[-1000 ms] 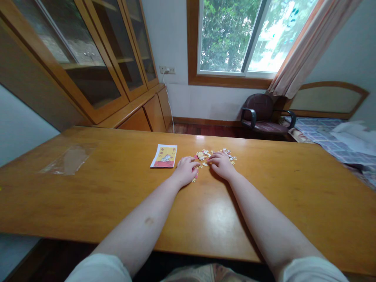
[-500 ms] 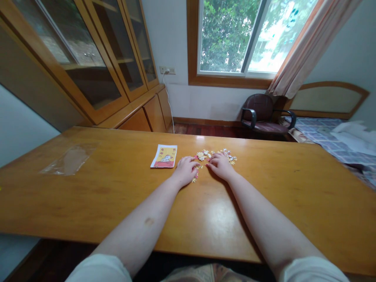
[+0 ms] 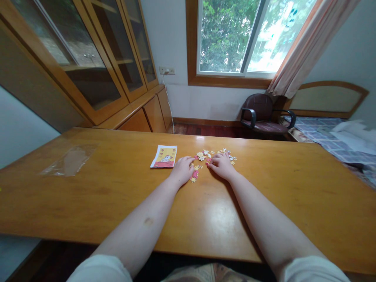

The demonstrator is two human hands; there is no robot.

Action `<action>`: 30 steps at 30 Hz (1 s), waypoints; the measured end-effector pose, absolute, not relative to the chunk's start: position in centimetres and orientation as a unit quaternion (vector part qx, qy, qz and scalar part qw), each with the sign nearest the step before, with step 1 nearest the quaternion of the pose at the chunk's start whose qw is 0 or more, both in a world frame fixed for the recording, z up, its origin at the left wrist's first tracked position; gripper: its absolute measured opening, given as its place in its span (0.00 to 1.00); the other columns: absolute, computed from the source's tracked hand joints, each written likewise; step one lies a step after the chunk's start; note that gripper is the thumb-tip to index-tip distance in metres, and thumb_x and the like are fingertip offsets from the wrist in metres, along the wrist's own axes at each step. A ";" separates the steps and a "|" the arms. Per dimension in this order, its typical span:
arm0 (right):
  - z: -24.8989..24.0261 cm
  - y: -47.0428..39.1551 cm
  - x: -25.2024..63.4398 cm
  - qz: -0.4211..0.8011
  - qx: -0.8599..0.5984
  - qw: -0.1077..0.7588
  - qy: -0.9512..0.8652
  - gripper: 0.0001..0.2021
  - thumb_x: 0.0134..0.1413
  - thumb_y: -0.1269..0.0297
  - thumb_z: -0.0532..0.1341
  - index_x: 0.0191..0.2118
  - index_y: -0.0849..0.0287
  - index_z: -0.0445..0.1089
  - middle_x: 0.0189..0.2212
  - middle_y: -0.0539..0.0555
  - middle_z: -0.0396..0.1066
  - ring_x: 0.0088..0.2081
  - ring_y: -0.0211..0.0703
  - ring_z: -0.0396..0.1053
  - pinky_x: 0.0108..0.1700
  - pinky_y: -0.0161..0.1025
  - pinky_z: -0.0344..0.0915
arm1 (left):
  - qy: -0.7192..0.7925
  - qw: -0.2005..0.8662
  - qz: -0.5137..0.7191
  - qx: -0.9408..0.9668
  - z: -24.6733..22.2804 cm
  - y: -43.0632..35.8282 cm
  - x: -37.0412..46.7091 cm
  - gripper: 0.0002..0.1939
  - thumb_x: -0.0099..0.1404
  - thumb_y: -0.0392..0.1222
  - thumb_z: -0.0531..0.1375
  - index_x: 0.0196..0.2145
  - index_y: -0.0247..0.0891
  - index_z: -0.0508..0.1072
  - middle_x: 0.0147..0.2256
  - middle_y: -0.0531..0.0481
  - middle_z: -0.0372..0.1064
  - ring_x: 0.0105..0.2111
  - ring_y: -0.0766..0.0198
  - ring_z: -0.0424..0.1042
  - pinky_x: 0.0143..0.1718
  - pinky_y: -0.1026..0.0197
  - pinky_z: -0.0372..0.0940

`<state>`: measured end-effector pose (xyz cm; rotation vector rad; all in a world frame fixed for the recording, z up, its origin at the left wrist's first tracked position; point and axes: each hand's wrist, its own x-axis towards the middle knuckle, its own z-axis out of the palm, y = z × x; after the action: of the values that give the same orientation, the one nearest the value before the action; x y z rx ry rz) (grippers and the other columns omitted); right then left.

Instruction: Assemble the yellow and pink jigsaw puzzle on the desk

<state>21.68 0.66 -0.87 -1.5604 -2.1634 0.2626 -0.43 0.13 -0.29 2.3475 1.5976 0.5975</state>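
My left hand (image 3: 182, 169) rests low over the table, its fingers bent and apart beside a small cluster of red and yellow jigsaw pieces (image 3: 195, 173). The palm hides part of that cluster. To the right, my right hand (image 3: 222, 165) leans over more pieces, thumb and forefinger spread, with the thumb tip at a pinkish puzzle piece (image 3: 207, 164). Loose jigsaw pieces (image 3: 201, 156) lie in a heap just beyond the hands, and others (image 3: 225, 150) surround the right fingertips. A picture card (image 3: 164, 156) with a cartoon animal lies left of my left hand.
A clear plastic bag (image 3: 69, 160) lies flat on the left of the wooden table (image 3: 123, 203). Beyond the table stand a glass-fronted cabinet (image 3: 117, 58), an armchair (image 3: 260, 111) and a bed (image 3: 337, 133).
My left hand has drawn back slightly to the left, uncovering more of the red and yellow pieces. My right hand stays almost in place, its fingers shifting slightly.
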 end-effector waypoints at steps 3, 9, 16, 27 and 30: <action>-0.9 0.6 21.7 0.093 -0.556 0.218 -0.797 0.10 0.55 0.59 0.61 0.25 0.55 0.72 0.36 0.52 0.72 0.47 0.50 0.62 0.61 0.59 0.40 | 0.543 0.127 0.194 0.807 -0.4 0.2 -0.4 0.22 0.62 0.34 0.53 0.53 0.35 0.71 0.53 0.42 0.69 0.54 0.54 0.66 0.58 0.53 0.59; -0.6 0.4 21.8 0.064 -0.536 0.245 -0.806 0.07 0.54 0.63 0.60 0.28 0.55 0.75 0.35 0.53 0.73 0.46 0.49 0.63 0.62 0.59 0.40 | 0.547 0.125 0.177 0.808 -0.5 0.1 -0.4 0.21 0.63 0.35 0.53 0.53 0.35 0.71 0.53 0.42 0.68 0.54 0.54 0.65 0.59 0.53 0.58; -0.2 -0.3 20.9 0.124 -0.422 0.242 -0.865 0.06 0.53 0.65 0.62 0.31 0.51 0.78 0.38 0.51 0.74 0.47 0.47 0.64 0.61 0.57 0.45 | 0.492 0.183 0.196 0.828 -0.5 0.0 -0.3 0.19 0.63 0.36 0.54 0.51 0.38 0.73 0.52 0.45 0.70 0.53 0.58 0.68 0.58 0.57 0.60; 0.0 -0.4 20.7 0.139 -0.413 0.230 -0.870 0.09 0.54 0.67 0.60 0.35 0.49 0.78 0.41 0.51 0.74 0.50 0.47 0.65 0.62 0.56 0.43 | 0.432 0.174 0.173 0.868 -0.1 -0.6 -0.2 0.18 0.61 0.47 0.60 0.49 0.44 0.76 0.54 0.45 0.68 0.54 0.53 0.65 0.58 0.50 0.59; -0.5 0.3 21.4 0.093 -0.492 0.275 -0.821 0.11 0.55 0.68 0.57 0.34 0.53 0.78 0.39 0.54 0.75 0.45 0.47 0.67 0.61 0.54 0.46 | 0.440 0.170 0.185 0.862 -0.2 -0.5 -0.1 0.16 0.64 0.43 0.57 0.47 0.41 0.77 0.52 0.44 0.69 0.53 0.55 0.66 0.58 0.52 0.60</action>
<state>21.42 0.31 -0.46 -1.3218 -2.2061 0.2513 -0.13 -0.51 -0.17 2.4496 1.2495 0.5253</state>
